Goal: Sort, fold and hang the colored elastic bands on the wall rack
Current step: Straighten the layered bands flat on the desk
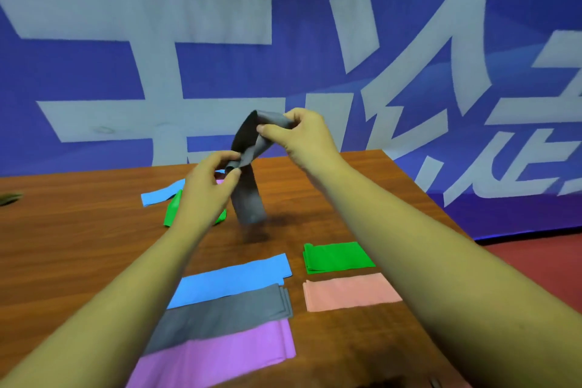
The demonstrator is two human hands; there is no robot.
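Table: 2 grey, 2 blue, 2 green bands.

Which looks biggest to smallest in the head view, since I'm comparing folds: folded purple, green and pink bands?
1. Purple band, though it lies nearest the camera.
2. Pink band and green band look too alike to rank.

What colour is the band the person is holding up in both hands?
Grey. The held band shows it best in the head view, pinched between both hands.

Wooden table before blue lettered banner
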